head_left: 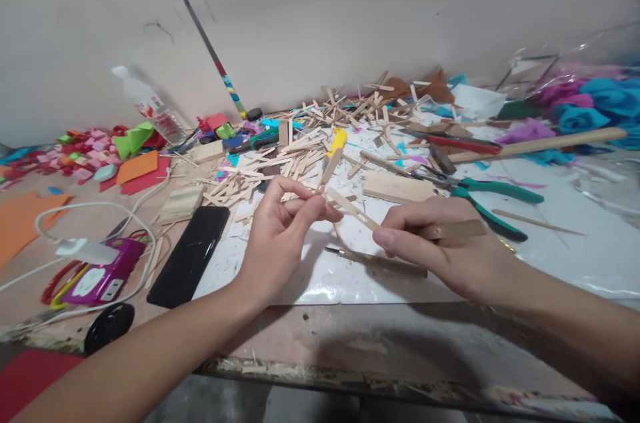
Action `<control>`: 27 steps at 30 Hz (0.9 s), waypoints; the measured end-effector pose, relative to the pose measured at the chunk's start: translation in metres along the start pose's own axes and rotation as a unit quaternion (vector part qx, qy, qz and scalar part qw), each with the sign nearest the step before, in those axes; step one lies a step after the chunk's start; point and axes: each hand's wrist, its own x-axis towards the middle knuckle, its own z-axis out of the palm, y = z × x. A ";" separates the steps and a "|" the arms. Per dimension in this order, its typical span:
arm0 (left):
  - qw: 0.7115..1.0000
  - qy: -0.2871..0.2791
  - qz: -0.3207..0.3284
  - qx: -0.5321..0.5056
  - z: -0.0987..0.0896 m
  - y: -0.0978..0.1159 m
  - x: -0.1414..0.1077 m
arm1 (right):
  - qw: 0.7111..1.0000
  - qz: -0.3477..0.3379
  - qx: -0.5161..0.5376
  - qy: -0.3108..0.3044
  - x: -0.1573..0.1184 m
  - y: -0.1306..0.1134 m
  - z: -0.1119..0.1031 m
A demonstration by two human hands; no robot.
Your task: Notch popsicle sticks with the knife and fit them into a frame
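Above the white sheet [310,276], my left hand [283,230] pinches a thin wooden craft stick [331,168] whose end points up and away. My right hand [445,243] is closed on a pale craft stick with a slot in it [353,206]; its tip meets or nearly meets my left fingertips. A brownish flat wooden piece [457,230] sticks out behind my right fingers; whether it belongs to the same stick is hidden. Below the hands lies a slim tool with a wooden handle and metal tip [383,263].
Cut craft sticks [295,160] are heaped behind the hands. Green-handled pliers [493,200] and a wood block [397,188] lie to the right. Leftward are a black phone [190,256], a purple power adapter [103,270] with white cable, and a plastic bottle [150,106].
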 end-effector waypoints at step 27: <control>0.999 0.004 -0.036 -0.037 0.001 -0.002 0.002 | 0.999 0.034 0.040 -0.007 -0.001 0.003 0.002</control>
